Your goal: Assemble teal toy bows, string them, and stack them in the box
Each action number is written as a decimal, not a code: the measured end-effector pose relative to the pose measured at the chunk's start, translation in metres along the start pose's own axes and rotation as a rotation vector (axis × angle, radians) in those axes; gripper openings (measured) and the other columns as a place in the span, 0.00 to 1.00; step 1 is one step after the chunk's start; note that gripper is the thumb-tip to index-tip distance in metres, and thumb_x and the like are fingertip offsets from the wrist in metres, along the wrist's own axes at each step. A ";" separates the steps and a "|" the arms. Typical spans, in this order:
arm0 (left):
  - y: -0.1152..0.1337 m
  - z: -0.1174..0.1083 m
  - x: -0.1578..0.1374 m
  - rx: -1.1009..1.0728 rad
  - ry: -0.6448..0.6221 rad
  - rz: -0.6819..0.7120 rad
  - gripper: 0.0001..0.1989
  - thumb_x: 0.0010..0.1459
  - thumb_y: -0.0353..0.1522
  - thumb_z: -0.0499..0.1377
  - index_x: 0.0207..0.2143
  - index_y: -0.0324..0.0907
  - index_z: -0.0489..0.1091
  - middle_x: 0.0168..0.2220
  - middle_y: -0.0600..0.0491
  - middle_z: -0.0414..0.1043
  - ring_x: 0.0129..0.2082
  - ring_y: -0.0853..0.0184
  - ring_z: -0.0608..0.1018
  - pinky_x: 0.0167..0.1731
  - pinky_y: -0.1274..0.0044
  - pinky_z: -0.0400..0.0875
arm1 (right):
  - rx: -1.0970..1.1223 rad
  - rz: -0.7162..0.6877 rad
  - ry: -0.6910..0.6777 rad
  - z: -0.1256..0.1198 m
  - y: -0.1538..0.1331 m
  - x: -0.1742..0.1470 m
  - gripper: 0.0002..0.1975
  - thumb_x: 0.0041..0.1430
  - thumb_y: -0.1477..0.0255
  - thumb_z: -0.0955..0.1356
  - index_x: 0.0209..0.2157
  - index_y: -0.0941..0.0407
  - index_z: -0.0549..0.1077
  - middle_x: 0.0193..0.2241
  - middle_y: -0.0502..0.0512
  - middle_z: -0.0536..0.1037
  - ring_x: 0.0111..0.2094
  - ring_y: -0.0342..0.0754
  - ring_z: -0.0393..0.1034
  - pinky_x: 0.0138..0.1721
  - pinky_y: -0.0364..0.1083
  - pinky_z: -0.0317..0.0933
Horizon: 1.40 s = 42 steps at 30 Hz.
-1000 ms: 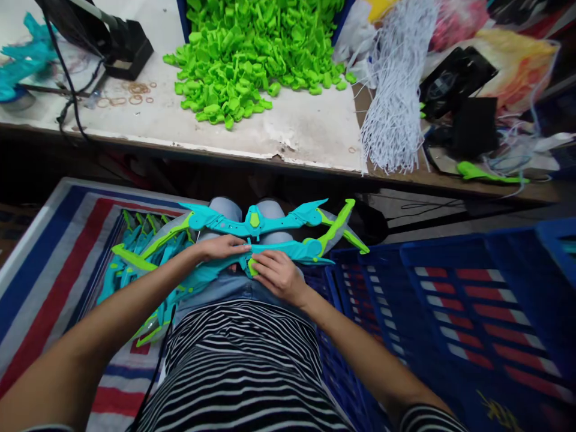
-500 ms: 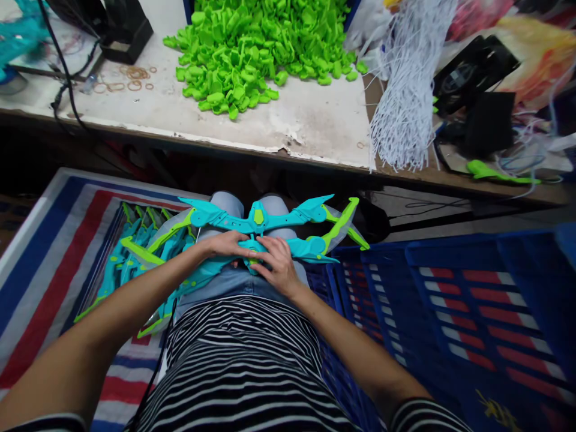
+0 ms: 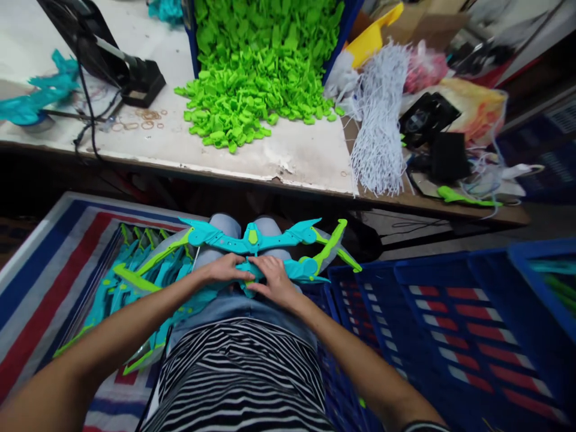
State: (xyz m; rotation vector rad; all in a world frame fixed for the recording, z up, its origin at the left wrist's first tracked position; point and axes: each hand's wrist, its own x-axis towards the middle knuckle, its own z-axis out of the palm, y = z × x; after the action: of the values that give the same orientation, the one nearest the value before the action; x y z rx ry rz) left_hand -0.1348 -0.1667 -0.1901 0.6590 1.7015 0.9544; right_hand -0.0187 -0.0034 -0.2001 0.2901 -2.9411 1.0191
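Across my lap lie two turquoise plastic toy bows with lime-green limb tips. The farther toy bow [image 3: 231, 241] rests over my knees, its lime centre piece facing up. My left hand [image 3: 228, 268] and my right hand [image 3: 275, 279] meet at the middle of the nearer toy bow [image 3: 300, 270]. Both have their fingers bent over its centre, thumbs on the near side close to a small lime piece. My hands partly cover this middle, so what the fingertips press on cannot be made out.
More toy bows [image 3: 128, 288] lie side by side on a striped sheet [image 3: 47, 288] at left. On the worktable [image 3: 310, 150] a blue bin spills lime-green parts [image 3: 252, 102]. White strings [image 3: 378, 132] and a small black fan [image 3: 427, 117] are at right. Blue crates [image 3: 387, 282] stand beside my right arm.
The view has tilted up, so more of the worktable and the bin shows. Both hands stay at the nearer bow's middle; my right hand's fingers have shifted slightly closer together.
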 end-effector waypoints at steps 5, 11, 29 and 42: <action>0.013 0.015 -0.024 0.375 0.134 0.155 0.21 0.50 0.47 0.60 0.36 0.38 0.71 0.26 0.55 0.70 0.26 0.67 0.71 0.28 0.77 0.66 | 0.030 0.004 0.159 -0.074 0.009 0.083 0.12 0.62 0.67 0.63 0.37 0.54 0.77 0.35 0.55 0.79 0.39 0.49 0.71 0.43 0.47 0.62; -0.004 0.059 -0.042 0.921 0.441 0.349 0.22 0.59 0.29 0.54 0.56 0.48 0.63 0.53 0.43 0.68 0.48 0.57 0.73 0.43 0.68 0.70 | -0.193 0.335 0.302 -0.104 0.002 0.235 0.14 0.61 0.66 0.63 0.40 0.58 0.76 0.42 0.59 0.76 0.45 0.52 0.68 0.47 0.49 0.60; -0.016 0.042 -0.004 0.082 0.202 -0.085 0.30 0.56 0.38 0.52 0.58 0.31 0.61 0.55 0.38 0.68 0.53 0.54 0.72 0.53 0.67 0.63 | -0.663 -0.025 0.116 -0.128 0.041 0.216 0.10 0.59 0.75 0.63 0.37 0.61 0.76 0.47 0.67 0.73 0.49 0.59 0.59 0.43 0.53 0.53; -0.015 0.020 -0.005 -0.366 0.074 -0.128 0.22 0.46 0.46 0.61 0.34 0.36 0.74 0.25 0.55 0.71 0.29 0.67 0.69 0.30 0.77 0.63 | -0.208 -0.314 -0.015 -0.051 -0.011 0.042 0.13 0.64 0.65 0.61 0.41 0.54 0.75 0.46 0.57 0.77 0.47 0.52 0.65 0.46 0.53 0.57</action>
State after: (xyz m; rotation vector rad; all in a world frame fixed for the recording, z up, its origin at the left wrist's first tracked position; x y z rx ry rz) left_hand -0.1139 -0.1728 -0.2034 0.2735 1.5558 1.1713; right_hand -0.0601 0.0129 -0.1502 0.7249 -2.8543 0.6681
